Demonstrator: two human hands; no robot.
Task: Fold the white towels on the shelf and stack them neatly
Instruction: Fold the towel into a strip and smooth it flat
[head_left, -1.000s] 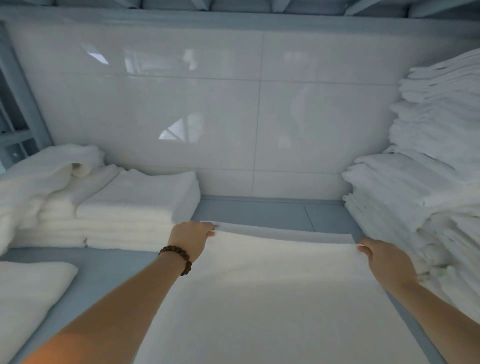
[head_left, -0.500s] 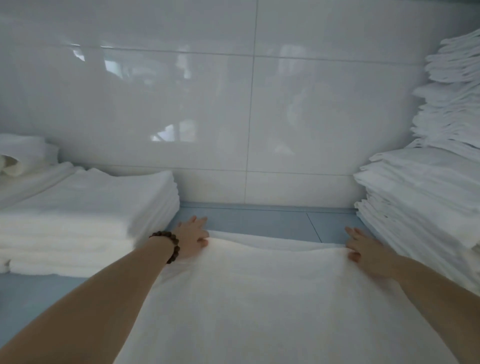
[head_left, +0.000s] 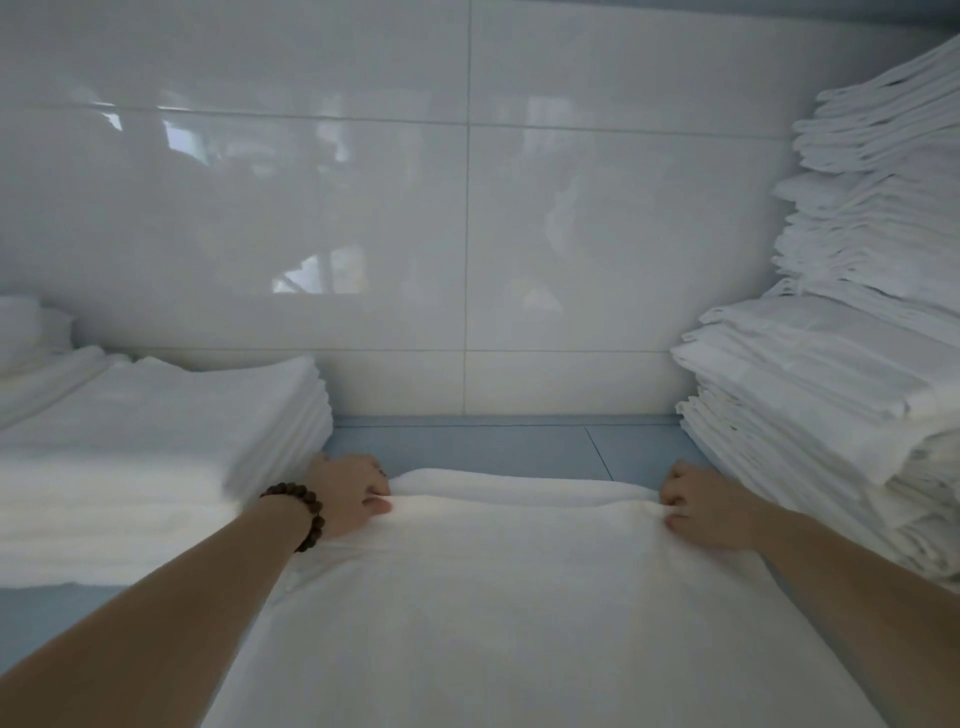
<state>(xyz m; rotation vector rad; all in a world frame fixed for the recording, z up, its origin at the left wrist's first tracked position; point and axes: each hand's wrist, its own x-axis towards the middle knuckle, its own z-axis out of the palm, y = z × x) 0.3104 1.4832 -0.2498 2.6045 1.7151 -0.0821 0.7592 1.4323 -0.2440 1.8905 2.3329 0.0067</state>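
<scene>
A white towel (head_left: 519, 597) lies spread on the grey-blue shelf (head_left: 493, 447) in front of me, reaching from the middle down to the bottom edge. My left hand (head_left: 348, 493), with a dark bead bracelet at the wrist, pinches the towel's far left corner. At the far right corner my right hand (head_left: 701, 506) is closed on the cloth, which bunches under its fingers. The far edge between the two hands is raised into a soft roll.
A low stack of folded white towels (head_left: 156, 441) sits close on the left, touching my left hand's side. A tall, uneven pile of white linen (head_left: 841, 364) rises on the right. A glossy white tiled wall (head_left: 467, 234) closes the back.
Both hands went from lying flat with spread fingers on the towel's far corners to gripping them. The far edge has bunched up, and the view has moved closer.
</scene>
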